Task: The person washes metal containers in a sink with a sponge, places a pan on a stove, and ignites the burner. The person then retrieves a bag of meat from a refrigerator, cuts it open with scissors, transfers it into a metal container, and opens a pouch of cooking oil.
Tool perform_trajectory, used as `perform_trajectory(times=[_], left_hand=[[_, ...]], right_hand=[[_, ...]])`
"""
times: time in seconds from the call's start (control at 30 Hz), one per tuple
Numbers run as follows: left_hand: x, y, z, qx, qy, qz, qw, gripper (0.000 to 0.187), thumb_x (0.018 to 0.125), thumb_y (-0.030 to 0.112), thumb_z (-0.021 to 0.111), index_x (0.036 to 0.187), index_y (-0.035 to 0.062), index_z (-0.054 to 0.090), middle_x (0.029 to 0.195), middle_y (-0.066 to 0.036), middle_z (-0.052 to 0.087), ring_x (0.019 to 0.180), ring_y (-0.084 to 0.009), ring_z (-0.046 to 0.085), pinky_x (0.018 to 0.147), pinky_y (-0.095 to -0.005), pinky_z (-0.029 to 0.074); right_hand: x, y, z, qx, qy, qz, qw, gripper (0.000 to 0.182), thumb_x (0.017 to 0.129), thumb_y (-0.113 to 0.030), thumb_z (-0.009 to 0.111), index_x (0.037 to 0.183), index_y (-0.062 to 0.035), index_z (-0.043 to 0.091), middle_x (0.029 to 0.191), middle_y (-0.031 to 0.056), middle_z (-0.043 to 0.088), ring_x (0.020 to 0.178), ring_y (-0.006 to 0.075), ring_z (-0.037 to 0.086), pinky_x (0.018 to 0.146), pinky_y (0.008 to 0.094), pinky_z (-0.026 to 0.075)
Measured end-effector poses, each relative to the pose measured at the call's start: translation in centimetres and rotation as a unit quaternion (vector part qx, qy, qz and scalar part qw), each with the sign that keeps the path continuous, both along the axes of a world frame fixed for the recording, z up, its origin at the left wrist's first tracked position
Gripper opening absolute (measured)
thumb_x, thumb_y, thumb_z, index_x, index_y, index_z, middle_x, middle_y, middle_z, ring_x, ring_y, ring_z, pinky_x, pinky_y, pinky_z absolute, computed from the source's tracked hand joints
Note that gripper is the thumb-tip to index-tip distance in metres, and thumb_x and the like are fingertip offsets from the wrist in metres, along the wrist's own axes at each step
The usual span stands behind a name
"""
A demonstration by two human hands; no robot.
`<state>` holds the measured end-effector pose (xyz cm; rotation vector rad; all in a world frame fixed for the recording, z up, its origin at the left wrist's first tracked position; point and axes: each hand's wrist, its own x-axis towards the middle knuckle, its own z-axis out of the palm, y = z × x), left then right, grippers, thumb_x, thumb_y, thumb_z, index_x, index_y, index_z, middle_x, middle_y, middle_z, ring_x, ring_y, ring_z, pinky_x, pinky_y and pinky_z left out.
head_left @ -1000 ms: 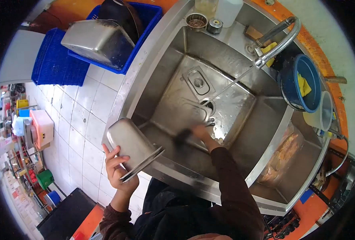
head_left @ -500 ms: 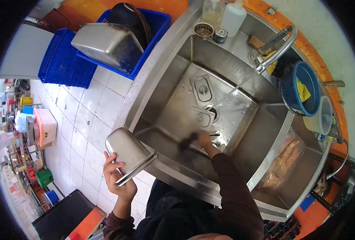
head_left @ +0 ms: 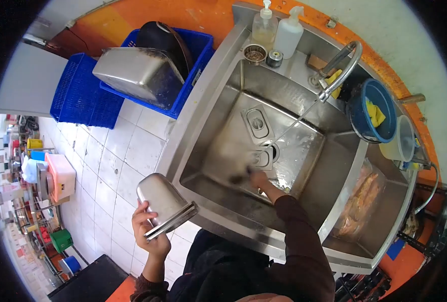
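My left hand grips a deep stainless steel food pan by its rim, tilted outside the sink's front left edge. The doubled rim suggests two nested pans. Down in the steel sink, my right hand is closed beside a small steel pan lid. A dark, motion-smeared shape shows at its fingers; what it is I cannot make out. Another steel lid with a recessed grip lies farther back on the sink floor. Thin water runs from the faucet toward the drain.
Packed meat lies in the right basin. A blue tub with a yellow cloth stands behind it. Two pump bottles and a strainer sit on the back ledge. A blue crate of pans is at the left.
The camera view has shifted slightly, so the sink sits lower in the picture. My right hand still moves in the sink, smeared. My left hand keeps its hold on the steel pan.
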<state>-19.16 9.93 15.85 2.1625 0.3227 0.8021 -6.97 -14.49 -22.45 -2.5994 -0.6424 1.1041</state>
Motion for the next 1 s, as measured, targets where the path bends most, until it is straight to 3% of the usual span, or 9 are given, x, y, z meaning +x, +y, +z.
perform_trajectory(times=[0.07,0.13,0.23,0.3,0.33,0.4,0.83,0.9,1.0], left_hand=[[-0.6,1.3,1.0,0.019,0.03,-0.038,0.999,0.015,0.07,-0.008,0.045,0.084,-0.0061,0.048,0.094,-0.013,0.046,0.109,-0.0319,0.042,0.093,-0.0411,0.032],[-0.5,2.0,2.3,0.036,0.041,-0.039,0.998,0.017,0.071,-0.006,0.045,0.087,-0.0061,0.048,0.094,-0.013,0.046,0.109,-0.0312,0.042,0.093,-0.0399,0.032],[-0.2,2.7,3.7,-0.039,0.013,-0.031,0.999,0.017,0.073,-0.003,0.048,0.089,-0.0047,0.048,0.103,-0.016,0.046,0.111,-0.0284,0.041,0.095,-0.0378,0.029],[0.3,2.5,4.8,-0.077,-0.006,-0.03,0.997,0.017,0.073,-0.002,0.049,0.09,-0.0045,0.048,0.106,-0.018,0.045,0.111,-0.0278,0.04,0.096,-0.0379,0.028],[0.5,2.4,5.2,-0.113,-0.011,-0.026,0.993,0.018,0.073,-0.002,0.049,0.091,-0.0043,0.047,0.109,-0.02,0.044,0.112,-0.0271,0.04,0.096,-0.0379,0.027],[0.4,2.5,5.8,-0.134,-0.024,-0.042,0.99,0.021,0.071,-0.005,0.046,0.092,-0.0036,0.047,0.112,-0.021,0.044,0.113,-0.0264,0.038,0.098,-0.0389,0.024],[0.0,2.7,8.3,-0.158,-0.033,-0.042,0.986,0.023,0.064,-0.016,0.039,0.081,-0.0055,0.05,0.095,-0.012,0.048,0.113,-0.0299,0.039,0.096,-0.0426,0.029],[-0.1,2.8,8.2,-0.163,-0.05,-0.043,0.985,0.027,0.059,-0.015,0.035,0.08,-0.0055,0.05,0.095,-0.012,0.048,0.112,-0.0301,0.04,0.096,-0.0421,0.029],[-0.1,2.9,8.5,-0.151,-0.027,-0.04,0.987,0.03,0.056,-0.014,0.034,0.08,-0.0056,0.05,0.096,-0.012,0.048,0.112,-0.0299,0.04,0.096,-0.0409,0.029]], right_hand=[[1.1,1.6,1.3,0.188,-0.051,-0.1,0.976,0.023,0.081,-0.017,0.044,0.082,0.0016,0.057,0.088,0.0186,0.059,0.078,0.0346,0.059,0.067,0.0425,0.046],[4.3,3.7,8.8,0.249,0.177,-0.329,0.894,0.026,0.085,-0.023,0.042,0.081,-0.0002,0.055,0.081,0.0164,0.059,0.066,0.0287,0.059,0.057,0.0381,0.045],[7.7,4.4,16.4,0.376,0.245,-0.445,0.775,0.027,0.087,-0.027,0.04,0.083,-0.0036,0.053,0.066,0.0087,0.052,0.046,0.0194,0.049,0.044,0.0323,0.039],[9.5,4.2,18.9,0.478,0.357,-0.576,0.558,0.024,0.088,-0.028,0.038,0.081,-0.0074,0.048,0.057,0.0023,0.042,0.039,0.0115,0.034,0.037,0.0249,0.03],[10.4,4.0,18.9,0.483,0.349,-0.576,0.56,0.024,0.088,-0.028,0.038,0.081,-0.0074,0.048,0.057,0.0023,0.042,0.039,0.0115,0.034,0.037,0.0249,0.03],[11.5,3.2,17.6,0.543,0.389,-0.637,0.386,0.026,0.088,-0.033,0.04,0.077,-0.0098,0.044,0.057,0.0002,0.04,0.041,0.0091,0.029,0.036,0.0218,0.024],[5.7,1.6,22.1,0.56,0.433,-0.586,0.393,0.038,0.087,-0.043,0.037,0.087,-0.008,0.051,0.051,-0.0031,0.032,0.035,0.0068,0.028,0.031,0.0194,0.025],[2.9,1.1,20.7,0.681,0.586,-0.38,0.22,0.039,0.087,-0.043,0.038,0.09,-0.0056,0.048,0.052,-0.0013,0.031,0.035,0.0077,0.028,0.031,0.021,0.026],[0.9,0.7,20.2,0.733,0.579,-0.331,0.131,0.038,0.087,-0.042,0.038,0.092,-0.0049,0.046,0.053,0.0004,0.031,0.035,0.0085,0.029,0.031,0.0219,0.027]])
